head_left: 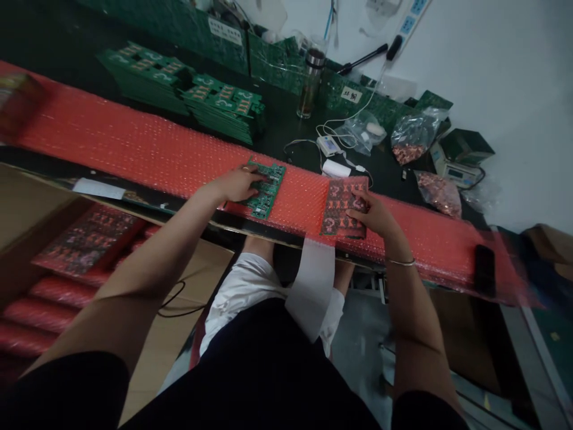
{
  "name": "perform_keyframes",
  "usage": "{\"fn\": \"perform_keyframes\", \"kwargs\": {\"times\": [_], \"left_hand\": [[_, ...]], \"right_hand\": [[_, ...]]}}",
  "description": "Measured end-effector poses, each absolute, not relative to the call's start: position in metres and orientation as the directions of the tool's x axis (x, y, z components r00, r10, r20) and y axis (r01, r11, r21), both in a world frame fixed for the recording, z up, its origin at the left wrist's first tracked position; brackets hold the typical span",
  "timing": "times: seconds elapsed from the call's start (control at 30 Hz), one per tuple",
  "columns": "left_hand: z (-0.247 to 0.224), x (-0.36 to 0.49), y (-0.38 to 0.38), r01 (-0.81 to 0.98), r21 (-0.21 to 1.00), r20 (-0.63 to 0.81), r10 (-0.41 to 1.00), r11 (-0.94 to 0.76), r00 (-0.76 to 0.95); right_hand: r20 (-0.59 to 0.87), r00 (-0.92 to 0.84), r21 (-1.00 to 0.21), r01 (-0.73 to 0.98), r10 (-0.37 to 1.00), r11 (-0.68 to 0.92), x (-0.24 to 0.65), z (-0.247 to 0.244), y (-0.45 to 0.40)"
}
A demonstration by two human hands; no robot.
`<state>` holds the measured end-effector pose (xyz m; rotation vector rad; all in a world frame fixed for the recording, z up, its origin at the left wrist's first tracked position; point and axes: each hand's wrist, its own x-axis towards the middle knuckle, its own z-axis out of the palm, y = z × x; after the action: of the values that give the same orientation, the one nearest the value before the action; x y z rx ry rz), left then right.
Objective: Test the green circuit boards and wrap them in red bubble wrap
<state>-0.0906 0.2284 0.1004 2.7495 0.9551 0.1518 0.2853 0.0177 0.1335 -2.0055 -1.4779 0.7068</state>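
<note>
My left hand (242, 184) lies with its fingers spread on a green circuit board (272, 194), which rests on a long strip of red bubble wrap (147, 149). To the right, my right hand (369, 212) has its fingers apart over a stack of boards (338, 209) covered by the red wrap. Its fingertips touch the wrapped top. Bare wrap separates the two sets of boards. A white paper strip (311, 280) hangs from the table edge below the wrapped stack.
Green board stacks (224, 104) stand behind the wrap, near a glass bottle (311, 83). Bags of copper-coloured parts (407, 140) and a scale (456, 167) are at the right. A phone (484, 270) lies on the wrap. Wrapped rolls (49, 310) fill a box at lower left.
</note>
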Motion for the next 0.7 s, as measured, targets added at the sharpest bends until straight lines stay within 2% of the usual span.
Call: {"fn": "perform_keyframes", "kwargs": {"times": [0.1, 0.27, 0.53, 0.7], "left_hand": [[0.100, -0.087, 0.230, 0.567, 0.258, -0.012, 0.584, -0.782, 0.811], [0.107, -0.039, 0.197, 0.447, 0.292, 0.027, 0.475, -0.846, 0.880], [0.107, 0.030, 0.171, 0.449, 0.176, -0.050, 0.448, -0.876, 0.893], [0.098, 0.022, 0.180, 0.345, 0.303, 0.032, 0.371, -0.888, 0.928]], "right_hand": [[-0.058, 0.245, -0.622, 0.750, 0.968, -0.227, 0.282, 0.139, 0.023], [-0.053, 0.217, -0.476, 0.853, 0.975, -0.215, 0.271, 0.153, 0.029], [-0.078, 0.189, -0.316, 0.926, 0.979, -0.205, 0.252, 0.168, 0.035], [-0.091, 0.156, -0.079, 0.983, 0.984, -0.163, 0.222, 0.188, 0.048]]}}
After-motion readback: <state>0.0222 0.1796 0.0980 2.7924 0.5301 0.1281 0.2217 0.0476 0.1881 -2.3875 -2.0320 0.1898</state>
